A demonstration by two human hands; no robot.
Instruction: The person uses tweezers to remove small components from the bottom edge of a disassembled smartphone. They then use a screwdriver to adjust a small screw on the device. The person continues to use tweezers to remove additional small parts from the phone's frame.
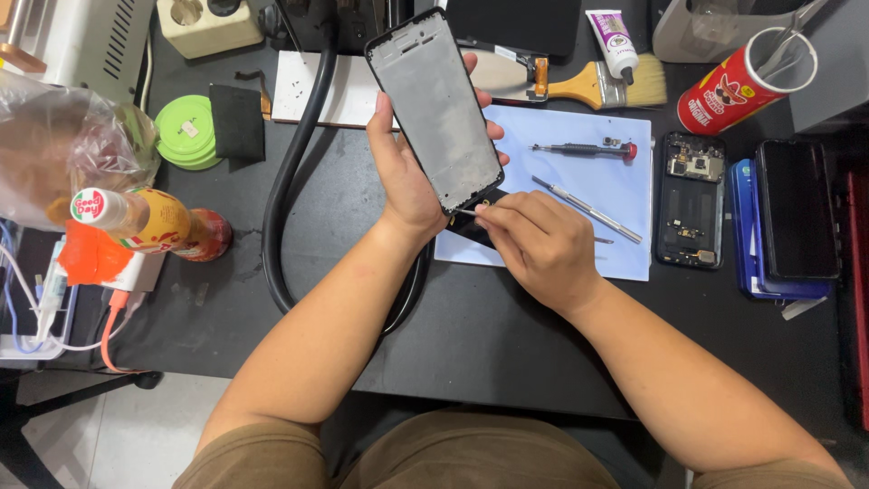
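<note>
Head view, hands: the left hand [409,177] holds a phone frame [436,109] up over the desk, with the thumb on one side and the fingers curled round the other.
Right hand: the right hand [540,243] pinches a thin metal pick [465,212], and its tip touches the bottom end of the frame.
Frame: it is grey inside with a black rim, tilted, and above the near left part of the blue mat [579,195].
Under the frame: a small black part [471,228] lies just below it, half hidden by the hands.
On the mat: a screwdriver [584,148] with a red end, and a thin metal tool [587,209] just beside the right hand.
Right side: an open phone back [692,199], then a dark phone [797,210] on a blue case [744,231].
Far side: a brush [605,85], a glue tube [615,41] and a red can [747,81] with tools in it.
Left side: a thick black hose [288,172] curves past the left arm, a green lid [186,131], a black pad [237,121], a bottle [149,222] and a plastic bag [68,149].
In the way: the frame hides part of the white board [339,91] behind it.
</note>
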